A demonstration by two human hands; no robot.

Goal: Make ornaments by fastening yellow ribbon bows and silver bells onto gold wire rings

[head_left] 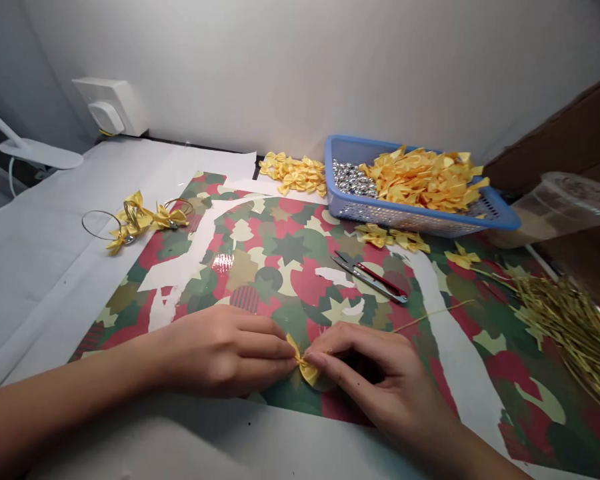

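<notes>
A small yellow ribbon bow (309, 373) is pinched between both hands, low over the patterned sheet. My left hand (225, 353) has its fingers closed on the bow's left side, mostly covering that loop. With thumb and forefinger, my right hand (383, 373) grips near the bow's gathered middle. A thin gold strand (435, 312) sticks out behind the right hand; whether it joins the bow is hidden. Beyond the right hand, thread snips (370, 277) with red and silver handles lie on the sheet.
A blue basket (430, 227) at the back holds yellow ribbon pieces and silver beads. Finished-looking bows (295, 175) are heaped beside it. Gold wire rings with bows (140, 220) lie at left, a bundle of gold strands (570, 320) at right. A lamp base (43, 155) stands far left.
</notes>
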